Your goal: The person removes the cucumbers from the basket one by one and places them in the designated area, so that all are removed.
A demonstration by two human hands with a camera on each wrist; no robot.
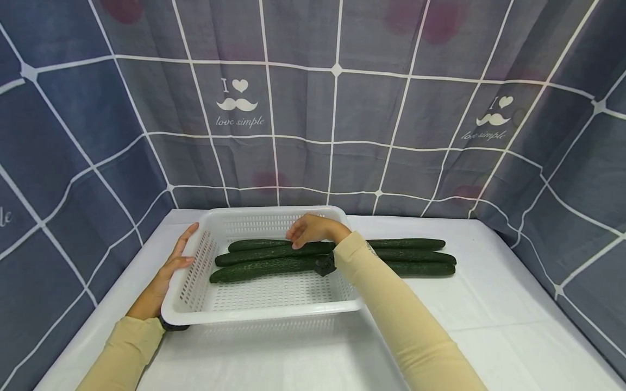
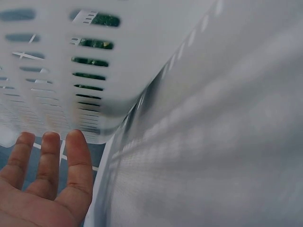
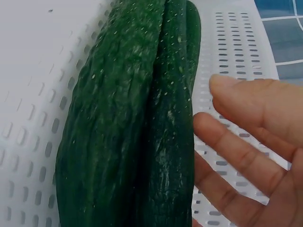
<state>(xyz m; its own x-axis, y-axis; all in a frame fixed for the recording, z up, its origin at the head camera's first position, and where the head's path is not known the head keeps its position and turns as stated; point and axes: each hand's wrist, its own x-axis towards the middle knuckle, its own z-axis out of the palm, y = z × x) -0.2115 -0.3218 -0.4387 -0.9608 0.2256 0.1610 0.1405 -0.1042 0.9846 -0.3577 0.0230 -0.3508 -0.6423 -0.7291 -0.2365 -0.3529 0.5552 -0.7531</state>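
Note:
A white perforated plastic basket (image 1: 264, 314) sits on the table with three dark green cucumbers (image 1: 266, 267) lying side by side in it. My left hand (image 1: 168, 271) is at the basket's left end, fingers extended along the outer wall; the left wrist view shows the fingers (image 2: 78, 161) straight near the slotted wall. Over the far side of the cucumbers is my right hand (image 1: 313, 229), loosely bent. In the right wrist view its thumb and fingers (image 3: 236, 151) are beside a bumpy cucumber (image 3: 165, 142), not wrapped round it; whether the fingertips touch it is unclear.
Three more cucumbers (image 1: 415, 255) lie on the white-covered table (image 1: 499, 304) to the right of the basket, partly hidden by my right sleeve (image 1: 391, 304). A grey checked curtain (image 1: 303, 108) stands behind and along both sides.

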